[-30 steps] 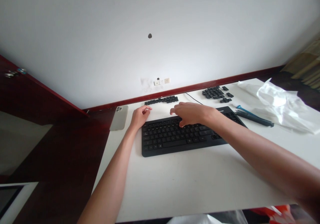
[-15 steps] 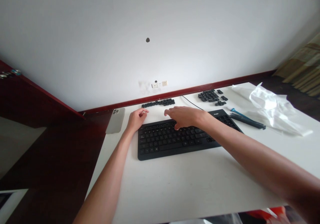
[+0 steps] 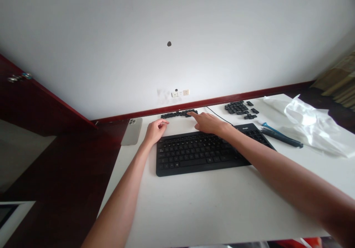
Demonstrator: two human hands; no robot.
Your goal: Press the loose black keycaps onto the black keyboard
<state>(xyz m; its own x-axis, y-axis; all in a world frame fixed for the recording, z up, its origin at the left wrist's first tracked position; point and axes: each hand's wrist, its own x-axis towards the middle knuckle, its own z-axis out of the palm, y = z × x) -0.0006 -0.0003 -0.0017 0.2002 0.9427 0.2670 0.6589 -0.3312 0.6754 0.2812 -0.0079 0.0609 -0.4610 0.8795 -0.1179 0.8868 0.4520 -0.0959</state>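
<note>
Left hand: the left hand is hovering or resting just above the top left corner of the black keyboard, released, with its fingers loosely curled and nothing visible in them.

Right hand: the right hand is reaching past the top edge of the keyboard, unclenched and holding nothing visible. Its extended index finger is pointing at the right end of a row of black keycaps; I cannot tell whether it is touching them.

Keycaps: the row is lying along the far edge of the white desk, beyond the keyboard. A second cluster of black keycaps is sitting further right, near the desk's far edge.

Cable: a thin black cable is running from the keyboard's top edge toward the far edge of the desk.

Beside the keyboard: a smartphone is lying back-up to the left, just beside the left hand. A dark tool with a blue part is lying to the right, against a crumpled white plastic bag.

Wall: a white wall socket panel is sitting above the desk.
</note>
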